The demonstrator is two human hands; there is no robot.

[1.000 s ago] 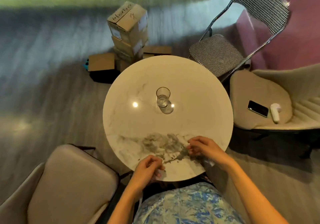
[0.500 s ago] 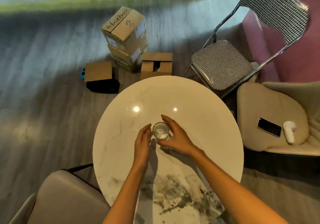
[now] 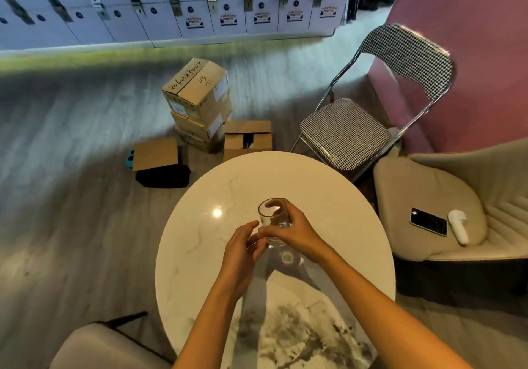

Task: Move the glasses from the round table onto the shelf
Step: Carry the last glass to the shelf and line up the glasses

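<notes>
A clear drinking glass (image 3: 273,220) hangs tilted a little above the round marble table (image 3: 328,197), with its shadow on the tabletop below. My right hand (image 3: 297,233) grips it from the right, fingers wrapped round its wall. From the left, my left hand (image 3: 243,250) has curled fingertips and thumb against the glass's lower part. No shelf is in view.
A houndstooth folding chair (image 3: 345,132) stands behind the table on the right. A beige armchair (image 3: 423,194) to the right carries a phone (image 3: 428,221) and a white earbud case (image 3: 458,226). Cardboard boxes (image 3: 200,102) are stacked on the floor beyond; white lockers (image 3: 200,2) line the far wall.
Both hands came from the table's near edge to the glass. My right hand closed round it and raised it off the tabletop, and my left hand curled onto its lower part.
</notes>
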